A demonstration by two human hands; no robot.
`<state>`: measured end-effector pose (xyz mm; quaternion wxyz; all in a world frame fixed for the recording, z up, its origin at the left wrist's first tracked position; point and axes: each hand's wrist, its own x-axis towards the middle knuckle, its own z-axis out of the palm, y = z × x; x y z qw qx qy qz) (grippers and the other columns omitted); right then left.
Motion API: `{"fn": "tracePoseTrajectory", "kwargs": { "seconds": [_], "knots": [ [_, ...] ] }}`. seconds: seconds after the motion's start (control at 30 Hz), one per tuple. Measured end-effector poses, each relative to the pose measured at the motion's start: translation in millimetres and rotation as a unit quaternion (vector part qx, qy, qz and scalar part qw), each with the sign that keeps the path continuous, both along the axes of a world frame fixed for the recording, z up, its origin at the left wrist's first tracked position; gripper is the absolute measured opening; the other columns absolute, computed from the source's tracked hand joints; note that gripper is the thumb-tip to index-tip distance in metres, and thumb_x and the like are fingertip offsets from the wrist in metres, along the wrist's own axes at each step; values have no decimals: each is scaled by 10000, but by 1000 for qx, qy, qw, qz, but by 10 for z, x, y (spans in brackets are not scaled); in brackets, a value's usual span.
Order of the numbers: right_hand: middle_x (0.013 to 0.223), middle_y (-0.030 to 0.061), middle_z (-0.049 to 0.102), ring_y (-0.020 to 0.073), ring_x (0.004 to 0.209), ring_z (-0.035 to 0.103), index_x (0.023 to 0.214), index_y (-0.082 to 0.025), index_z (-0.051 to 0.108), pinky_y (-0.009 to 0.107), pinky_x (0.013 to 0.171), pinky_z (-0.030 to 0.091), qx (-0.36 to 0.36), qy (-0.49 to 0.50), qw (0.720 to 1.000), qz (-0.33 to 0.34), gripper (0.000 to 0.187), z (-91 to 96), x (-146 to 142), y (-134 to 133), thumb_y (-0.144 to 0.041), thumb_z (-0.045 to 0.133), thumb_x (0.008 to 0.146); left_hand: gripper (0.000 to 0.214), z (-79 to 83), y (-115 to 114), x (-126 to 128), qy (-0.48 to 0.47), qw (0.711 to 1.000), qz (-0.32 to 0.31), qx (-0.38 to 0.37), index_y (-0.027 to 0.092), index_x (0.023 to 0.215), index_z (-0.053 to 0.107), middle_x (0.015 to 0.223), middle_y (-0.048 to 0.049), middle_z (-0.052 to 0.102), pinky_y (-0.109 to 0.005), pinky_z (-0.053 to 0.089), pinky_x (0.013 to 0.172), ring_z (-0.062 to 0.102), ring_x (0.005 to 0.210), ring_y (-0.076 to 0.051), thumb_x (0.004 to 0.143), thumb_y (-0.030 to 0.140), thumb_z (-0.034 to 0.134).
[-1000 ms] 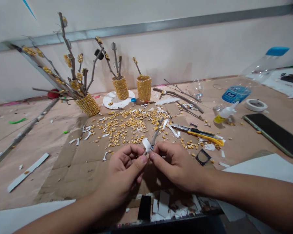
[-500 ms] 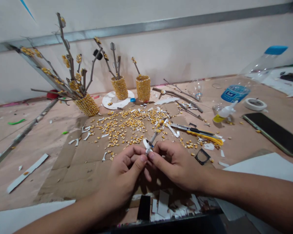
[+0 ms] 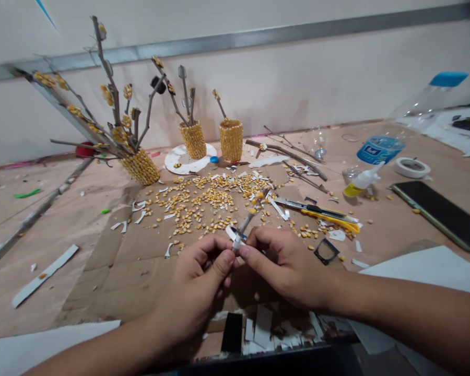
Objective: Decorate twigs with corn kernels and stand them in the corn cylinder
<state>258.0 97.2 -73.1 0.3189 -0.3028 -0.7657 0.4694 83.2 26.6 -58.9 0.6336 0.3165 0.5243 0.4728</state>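
Both hands meet over the cardboard [image 3: 117,271], close in front of me. Between them a short twig [image 3: 246,223] slants up and away, with yellow corn kernels stuck near its upper end. A narrow white strip [image 3: 231,231] loops around the twig's lower end. My left hand [image 3: 203,277] is closed, thumb and fingers pinching the twig's base. From the other side my right hand [image 3: 285,261] pinches the strip beside the twig. The fingers partly hide the twig's lower tip. Loose corn kernels [image 3: 211,201] and white scraps lie scattered just beyond the hands.
Kernel-covered pots [image 3: 231,141] with twigs stand at the back. To the right are a yellow utility knife [image 3: 329,216], a glue bottle [image 3: 362,183], a cut plastic bottle [image 3: 379,149], a tape roll [image 3: 411,167] and a phone [image 3: 442,214]. Paper scraps [image 3: 263,326] lie at the front edge.
The white strip's loop has shifted slightly left and stands out wider from the twig. My left fingers have curled in closer under the twig. The other things stay put.
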Motion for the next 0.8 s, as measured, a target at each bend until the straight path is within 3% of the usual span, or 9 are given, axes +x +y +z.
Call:
{"fn": "tracePoseTrajectory", "kwargs": {
  "seconds": [0.17, 0.3, 0.5, 0.8],
  "knots": [
    [644, -41, 596, 100, 580, 519, 735, -198, 595, 232, 573, 394, 13, 25, 1000, 10, 286, 2, 3, -8, -294, 611, 1004, 393, -8, -13, -3, -50, 998, 13, 24, 183, 799, 648, 705, 20, 615, -156, 348, 520, 460, 580, -77, 819, 494, 888],
    [624, -45, 565, 105, 586, 510, 719, -200, 573, 234, 583, 388, 50, 17, 999, 5, 290, 21, 19, -26, -286, 618, 993, 357, -14, -10, -19, -86, 995, 3, 48, 194, 779, 630, 644, 37, 564, -168, 323, 514, 427, 555, -81, 893, 474, 821],
    [640, -40, 571, 112, 598, 501, 750, -200, 566, 266, 662, 404, 148, 55, 987, 12, 213, 61, 50, -78, -209, 615, 958, 343, -29, -42, -66, -62, 994, -13, 93, 207, 747, 645, 639, 36, 548, -197, 350, 544, 428, 568, -98, 914, 462, 801],
    [611, -66, 540, 108, 574, 481, 754, -223, 499, 295, 702, 413, 208, 101, 972, 52, 240, 72, 57, -138, -215, 652, 939, 243, 3, -50, -73, -27, 991, -10, 133, 218, 785, 711, 711, 31, 593, -209, 409, 587, 470, 599, -97, 914, 397, 814]
  ]
}}
